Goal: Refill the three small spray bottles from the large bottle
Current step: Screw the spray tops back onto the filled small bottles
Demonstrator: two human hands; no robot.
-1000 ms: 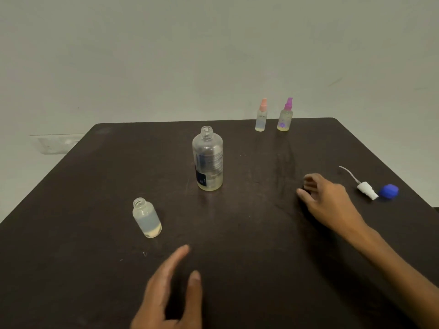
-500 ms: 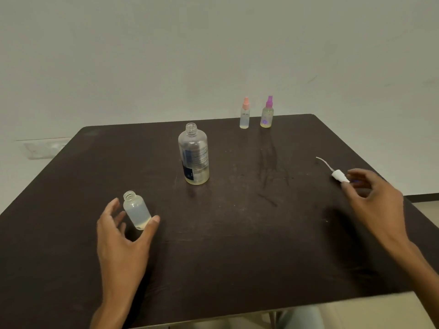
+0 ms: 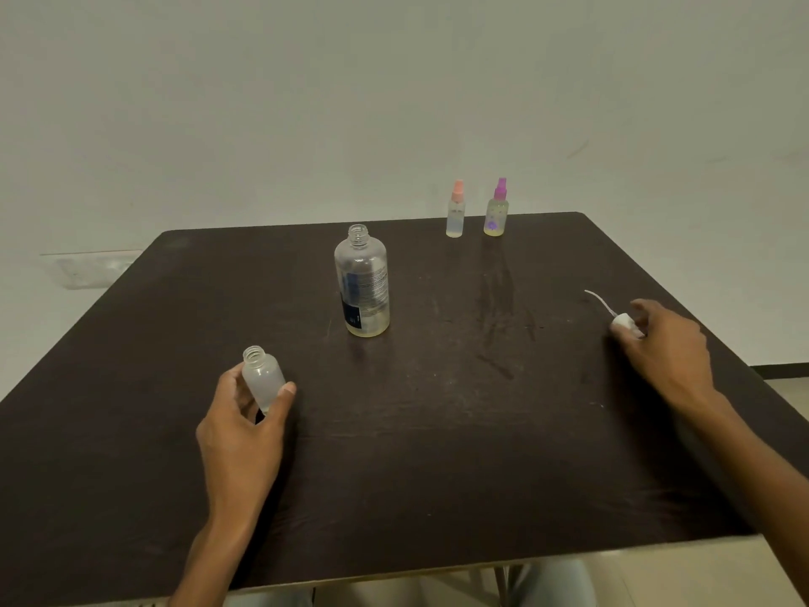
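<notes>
Head view: left hand [image 3: 245, 427] wraps the uncapped small bottle [image 3: 262, 378] at near left, thumb and fingers pressed to its sides; right hand [image 3: 665, 343] pinches the white spray head [image 3: 626, 322] at the table's [image 3: 437, 453] right edge. Large bottle [image 3: 362, 282] stands open at centre, two capped sprayers [image 3: 475, 210] far behind. Recommend steadying the bottle upright, feeding the tube straight into the neck; ample clear surface between the hands, the right edge close.

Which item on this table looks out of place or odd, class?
The white spray pump lies loose by the right hand, off its bottle. The small bottle in the left hand stands uncapped. Nothing looks spilled.
</notes>
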